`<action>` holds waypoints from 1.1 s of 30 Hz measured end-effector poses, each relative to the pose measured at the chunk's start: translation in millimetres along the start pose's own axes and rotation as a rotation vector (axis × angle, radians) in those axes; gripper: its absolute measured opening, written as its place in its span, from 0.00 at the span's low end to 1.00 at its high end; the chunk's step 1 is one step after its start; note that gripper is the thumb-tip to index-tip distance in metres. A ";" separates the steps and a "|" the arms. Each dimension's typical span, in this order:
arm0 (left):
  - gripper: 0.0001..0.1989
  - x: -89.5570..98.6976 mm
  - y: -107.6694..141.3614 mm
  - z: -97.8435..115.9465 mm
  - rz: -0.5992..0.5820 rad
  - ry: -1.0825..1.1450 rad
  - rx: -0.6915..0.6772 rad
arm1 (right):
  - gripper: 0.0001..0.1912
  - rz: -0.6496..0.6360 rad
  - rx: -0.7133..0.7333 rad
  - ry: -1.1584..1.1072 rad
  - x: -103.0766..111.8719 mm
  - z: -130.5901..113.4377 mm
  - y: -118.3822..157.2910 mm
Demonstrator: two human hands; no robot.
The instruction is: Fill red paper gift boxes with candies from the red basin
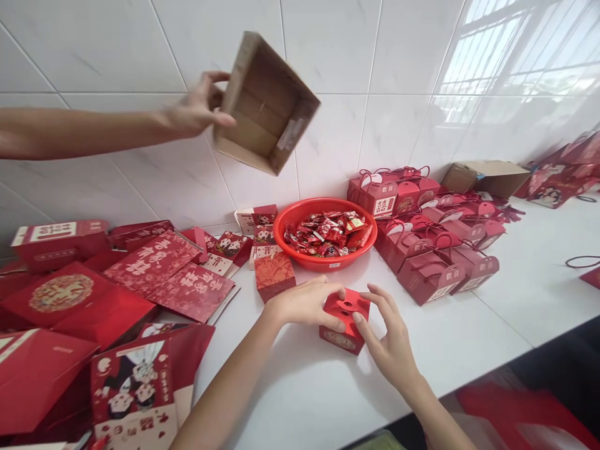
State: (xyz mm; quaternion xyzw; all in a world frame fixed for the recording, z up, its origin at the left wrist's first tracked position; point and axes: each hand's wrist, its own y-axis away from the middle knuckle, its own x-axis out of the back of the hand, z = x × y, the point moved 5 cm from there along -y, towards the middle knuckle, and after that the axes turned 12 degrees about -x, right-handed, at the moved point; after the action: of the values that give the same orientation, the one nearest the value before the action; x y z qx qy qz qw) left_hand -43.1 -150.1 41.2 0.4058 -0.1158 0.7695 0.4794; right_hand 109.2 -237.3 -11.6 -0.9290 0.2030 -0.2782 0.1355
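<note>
A small red gift box (344, 322) stands upright on the white table before me, its top flaps folded inward and a dark hole showing in them. My left hand (304, 305) grips its left side, thumb at the front and fingers behind the top. On the other side, my right hand (387, 325) has its thumb and fingertips on the top flap and right edge. Just behind the box sits a red plastic basket (328, 264) holding red-wrapped sweets (328, 232). An orange-red patterned box (275, 275) is close to my left hand.
At upper left, another person's hand (201, 106) holds a tilted brown cardboard box (262, 106) against the tiled wall. Flat red gift boxes (154, 269) pile up on the left. Finished-looking red boxes with cord handles (429, 269) stand in rows on the right, a cardboard carton (492, 178) behind them.
</note>
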 end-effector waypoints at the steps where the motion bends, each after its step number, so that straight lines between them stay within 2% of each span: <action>1: 0.27 -0.5 -0.1 0.5 0.008 -0.009 0.007 | 0.15 0.004 -0.003 0.014 -0.8 -0.9 3.0; 5: 0.28 -2.7 -3.4 9.0 0.056 -0.041 -0.010 | 0.17 -0.042 0.028 0.062 0.0 -7.5 9.7; 9: 0.23 -9.2 -8.1 14.5 0.086 -0.107 0.068 | 0.21 -0.075 0.032 0.156 4.7 -11.0 9.7; 14: 0.16 -18.5 -11.4 19.2 0.204 -0.182 0.103 | 0.27 -0.149 0.036 0.342 -6.8 -9.3 10.8; 20: 0.17 -21.9 -11.4 22.4 0.269 -0.186 0.089 | 0.29 -0.111 -0.001 0.480 -12.7 -5.9 9.0; 23: 0.18 -23.0 -12.9 24.6 0.266 -0.178 0.072 | 0.26 -0.099 -0.021 0.526 -9.6 -6.1 4.9; 27: 0.17 -24.2 -14.8 28.9 0.263 -0.157 -0.001 | 0.20 -0.133 -0.085 0.485 -3.6 -2.3 -6.2; 30: 0.15 -21.9 -12.8 31.0 0.242 -0.100 -0.054 | 0.19 -0.167 -0.066 0.392 5.1 0.5 -15.1; 33: 0.18 -12.2 -5.9 33.3 0.244 -0.006 -0.134 | 0.20 -0.186 -0.014 0.289 27.8 0.2 -25.0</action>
State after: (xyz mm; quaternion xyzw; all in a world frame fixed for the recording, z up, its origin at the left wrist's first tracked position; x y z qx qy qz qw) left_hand -18.5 -173.9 52.4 0.3583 -0.2168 0.8114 0.4078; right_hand 138.0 -227.8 10.2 -0.8950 0.1356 -0.4188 0.0722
